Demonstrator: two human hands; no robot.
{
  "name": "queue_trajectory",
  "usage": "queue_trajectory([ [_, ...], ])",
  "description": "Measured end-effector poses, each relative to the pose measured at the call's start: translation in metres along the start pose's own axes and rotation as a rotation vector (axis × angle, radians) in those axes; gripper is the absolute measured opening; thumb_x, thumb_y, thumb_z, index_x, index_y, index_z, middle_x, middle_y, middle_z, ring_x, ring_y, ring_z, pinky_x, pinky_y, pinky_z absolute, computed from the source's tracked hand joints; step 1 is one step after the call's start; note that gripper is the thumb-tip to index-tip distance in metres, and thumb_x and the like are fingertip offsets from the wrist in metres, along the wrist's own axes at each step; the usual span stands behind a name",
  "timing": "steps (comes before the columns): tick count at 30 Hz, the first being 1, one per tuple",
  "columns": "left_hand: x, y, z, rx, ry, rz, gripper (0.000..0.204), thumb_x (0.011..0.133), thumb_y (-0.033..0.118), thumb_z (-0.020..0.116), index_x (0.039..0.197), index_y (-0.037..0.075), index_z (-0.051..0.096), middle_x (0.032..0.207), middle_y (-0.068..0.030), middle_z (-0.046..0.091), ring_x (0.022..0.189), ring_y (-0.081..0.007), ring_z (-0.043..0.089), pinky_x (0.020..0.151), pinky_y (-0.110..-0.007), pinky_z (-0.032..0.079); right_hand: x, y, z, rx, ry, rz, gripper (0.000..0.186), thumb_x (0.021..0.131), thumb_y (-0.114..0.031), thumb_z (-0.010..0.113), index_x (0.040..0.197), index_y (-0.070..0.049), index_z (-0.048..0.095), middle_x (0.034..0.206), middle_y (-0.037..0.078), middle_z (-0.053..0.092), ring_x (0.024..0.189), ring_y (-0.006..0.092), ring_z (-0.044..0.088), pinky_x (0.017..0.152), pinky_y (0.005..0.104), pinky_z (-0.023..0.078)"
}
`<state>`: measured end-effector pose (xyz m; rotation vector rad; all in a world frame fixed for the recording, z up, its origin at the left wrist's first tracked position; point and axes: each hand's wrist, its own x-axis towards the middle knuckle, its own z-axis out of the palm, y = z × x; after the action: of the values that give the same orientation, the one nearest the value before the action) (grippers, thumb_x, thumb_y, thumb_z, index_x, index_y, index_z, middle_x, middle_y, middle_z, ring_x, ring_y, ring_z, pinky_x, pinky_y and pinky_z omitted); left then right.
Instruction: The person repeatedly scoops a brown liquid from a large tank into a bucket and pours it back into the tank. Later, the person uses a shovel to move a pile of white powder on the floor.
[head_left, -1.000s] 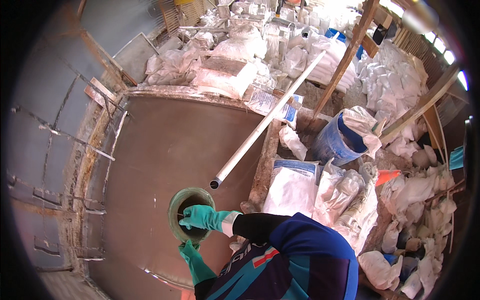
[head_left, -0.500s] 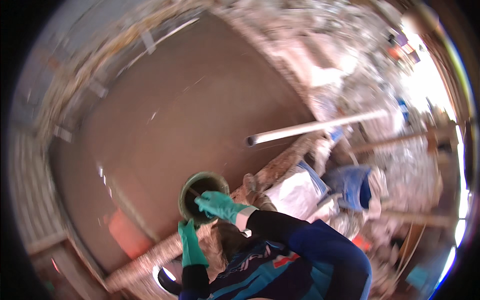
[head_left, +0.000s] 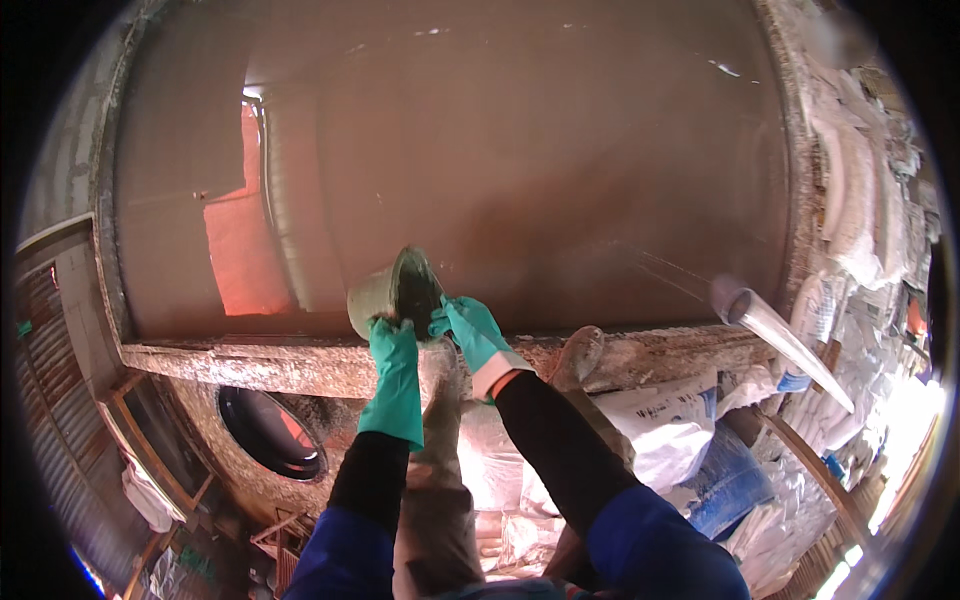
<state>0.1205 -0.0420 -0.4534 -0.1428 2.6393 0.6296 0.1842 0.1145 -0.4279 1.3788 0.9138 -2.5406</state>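
A greenish bucket (head_left: 370, 300) lies tilted on its side just above the near wall of a large tank, its dark mouth turned to the right. My left hand (head_left: 392, 355), in a green rubber glove, is closed on the bucket's lower edge. My right hand (head_left: 470, 325), gloved alike, has its fingers bent together at the right side of the mouth, on the rim or handle; the exact grip is partly hidden. Beyond the bucket spreads brown, murky liquid (head_left: 520, 130) that fills the tank.
The tank's crusted near wall (head_left: 250, 362) runs across in front of me. A pale pipe (head_left: 790, 345) sticks out over the right corner. Below the wall are a round black-rimmed opening (head_left: 232, 435) at left, and a white sack (head_left: 665, 425) and blue barrel (head_left: 730, 490) at right.
My view has swung round, so the tank wall now runs level. The bucket has gone from mouth-up to tipped on its side, and my right hand has moved from over its mouth to its right edge.
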Motion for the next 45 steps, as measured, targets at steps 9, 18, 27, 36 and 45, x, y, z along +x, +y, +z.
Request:
queue_trajectory([
  [9,0.046,0.007,0.223,-0.268,-0.318,-0.133,0.012,0.084,0.005,0.065,0.096,0.0,0.063,0.088,-0.0077,0.064,0.072,-0.0192,0.062,0.06,-0.033,0.053,0.142,0.058,-0.142,-0.553,0.18,-0.051,0.04,0.102,-0.039,0.052,0.097,-0.002,0.067,0.084,0.009,0.071,0.066,0.0182,0.066,0.067,0.0332,0.052],
  [18,0.017,0.018,0.262,0.011,-0.277,0.065,0.022,0.087,0.019,0.062,0.105,0.006,0.062,0.099,-0.0218,0.068,0.091,-0.044,0.066,0.079,-0.049,0.052,0.131,-0.015,-0.254,-0.233,0.367,0.018,0.022,0.1,-0.023,0.06,0.103,-0.002,0.056,0.076,0.012,0.07,0.063,0.0173,0.066,0.057,0.028,0.051],
  [27,-0.005,0.054,0.157,0.305,-0.255,0.116,0.06,0.086,0.034,0.072,0.135,0.003,0.055,0.132,-0.0222,0.06,0.121,-0.0377,0.059,0.103,-0.045,0.047,0.044,-0.061,-0.201,-0.193,0.482,-0.035,0.03,0.099,-0.027,0.06,0.1,0.003,0.06,0.077,0.011,0.069,0.055,0.0162,0.061,0.057,0.0287,0.05],
  [36,-0.069,0.008,-0.029,0.142,-0.406,0.251,0.055,0.089,0.034,0.069,0.133,0.003,0.057,0.129,-0.0201,0.063,0.121,-0.0361,0.06,0.103,-0.043,0.047,-0.072,-0.118,-0.153,-0.634,0.569,0.065,0.026,0.086,-0.028,0.069,0.094,-0.004,0.063,0.086,0.007,0.07,0.066,0.0173,0.064,0.066,0.0319,0.052],
  [45,-0.151,0.066,-0.075,-1.31,-0.592,-0.626,0.011,0.096,0.02,0.063,0.096,0.009,0.061,0.085,0.0005,0.055,0.076,-0.016,0.055,0.084,-0.039,0.054,-0.291,-0.22,-0.077,-0.515,0.515,-0.021,0.02,0.086,-0.024,0.068,0.091,-0.005,0.063,0.083,0.007,0.069,0.078,0.017,0.066,0.069,0.0338,0.053],
])
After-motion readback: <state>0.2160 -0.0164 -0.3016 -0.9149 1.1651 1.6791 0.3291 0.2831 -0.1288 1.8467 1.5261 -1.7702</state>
